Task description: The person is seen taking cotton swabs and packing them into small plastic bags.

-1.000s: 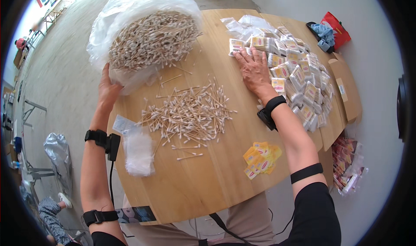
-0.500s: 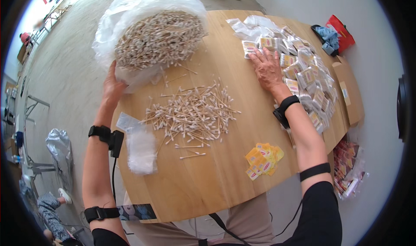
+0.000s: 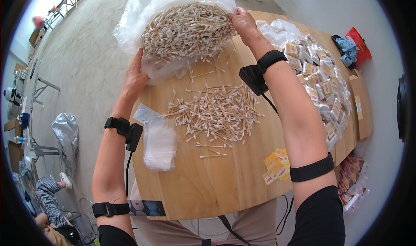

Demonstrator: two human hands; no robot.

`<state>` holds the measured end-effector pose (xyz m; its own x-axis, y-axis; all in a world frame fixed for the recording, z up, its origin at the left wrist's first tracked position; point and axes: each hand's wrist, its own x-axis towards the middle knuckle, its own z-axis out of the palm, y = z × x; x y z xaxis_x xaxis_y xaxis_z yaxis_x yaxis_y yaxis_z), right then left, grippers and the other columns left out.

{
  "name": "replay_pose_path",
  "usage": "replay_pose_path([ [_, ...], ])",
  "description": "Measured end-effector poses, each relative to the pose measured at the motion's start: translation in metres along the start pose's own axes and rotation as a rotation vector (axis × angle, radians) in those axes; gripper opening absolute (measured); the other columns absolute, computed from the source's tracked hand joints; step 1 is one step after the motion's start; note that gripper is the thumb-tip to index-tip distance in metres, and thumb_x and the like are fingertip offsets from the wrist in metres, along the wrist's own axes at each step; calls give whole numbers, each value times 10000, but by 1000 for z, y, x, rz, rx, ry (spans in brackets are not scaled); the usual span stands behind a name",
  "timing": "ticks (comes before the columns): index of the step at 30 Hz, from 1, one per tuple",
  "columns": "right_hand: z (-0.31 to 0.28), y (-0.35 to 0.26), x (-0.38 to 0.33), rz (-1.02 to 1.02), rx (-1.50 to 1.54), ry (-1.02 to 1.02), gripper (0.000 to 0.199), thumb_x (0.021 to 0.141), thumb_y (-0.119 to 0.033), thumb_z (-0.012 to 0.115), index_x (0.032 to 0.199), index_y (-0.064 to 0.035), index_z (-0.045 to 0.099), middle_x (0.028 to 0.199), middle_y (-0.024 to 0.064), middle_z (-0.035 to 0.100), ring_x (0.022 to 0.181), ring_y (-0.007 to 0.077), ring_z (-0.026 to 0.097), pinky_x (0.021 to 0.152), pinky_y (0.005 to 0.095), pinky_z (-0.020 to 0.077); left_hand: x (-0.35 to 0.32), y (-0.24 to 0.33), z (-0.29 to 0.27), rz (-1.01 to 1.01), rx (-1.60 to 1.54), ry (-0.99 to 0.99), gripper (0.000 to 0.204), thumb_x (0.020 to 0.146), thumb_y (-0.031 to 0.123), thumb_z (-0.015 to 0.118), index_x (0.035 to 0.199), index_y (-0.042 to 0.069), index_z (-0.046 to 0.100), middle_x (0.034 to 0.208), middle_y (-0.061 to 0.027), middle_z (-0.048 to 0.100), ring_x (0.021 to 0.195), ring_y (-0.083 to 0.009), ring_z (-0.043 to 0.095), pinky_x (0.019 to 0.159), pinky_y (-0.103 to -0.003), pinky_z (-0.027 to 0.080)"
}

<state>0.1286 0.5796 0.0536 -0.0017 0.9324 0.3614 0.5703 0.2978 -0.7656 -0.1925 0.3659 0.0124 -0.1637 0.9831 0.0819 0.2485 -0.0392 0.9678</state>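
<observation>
From my remote seat I see a pale honey-coloured wood desk (image 3: 208, 189) with faint grain. The cotton swabs (image 3: 216, 114) spread on it have tan sticks and white tips, same as those in the clear, milky plastic bag (image 3: 173, 12). Small yellow labels (image 3: 276, 163) carry red marks. Both wrist straps (image 3: 116, 124) are black, the sleeves black too. A red pouch (image 3: 362, 46) holds a blue cloth (image 3: 348, 44); the floor (image 3: 86, 51) is speckled grey.

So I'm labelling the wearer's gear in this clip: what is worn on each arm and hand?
Both hands, left hand and right hand, are bare, no gloves. Each wrist carries a black strap with a small black box and a thin black cable. A second black band circles each forearm near the elbow. Short black sleeves cover the upper arms.
</observation>
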Motion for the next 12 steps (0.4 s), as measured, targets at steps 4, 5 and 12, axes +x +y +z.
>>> replay_pose_path([
  [4, -26, -1, -24, 52, 68, -115, 226, 861, -163, 624, 989, 16, 676, 837, 45, 661, 727, 108, 560, 698, 286, 474, 0, 4, -3, -3, 96, -14, 914, 702, -171, 451, 1555, 85, 242, 1477, -125, 449, 1338, -194, 446, 1097, -297, 344],
  [5, -36, 9, -27, -13, 80, -71, 166, 857, -136, 621, 895, 11, 690, 742, 12, 637, 656, 87, 525, 639, 273, 461, -1, 11, 2, 0, 89, -21, 914, 702, -171, 451, 1555, 85, 242, 1477, -125, 449, 1338, -194, 446, 1097, -297, 344],
  [12, -109, 10, -91, 364, 225, -121, 186, 829, -65, 619, 991, -70, 710, 775, -2, 646, 684, 126, 555, 668, 269, 468, -12, 77, 12, -310, 642, -43, 896, 725, -9, 636, 1540, 173, 311, 1440, -200, 476, 1337, -168, 459, 1102, -223, 317],
])
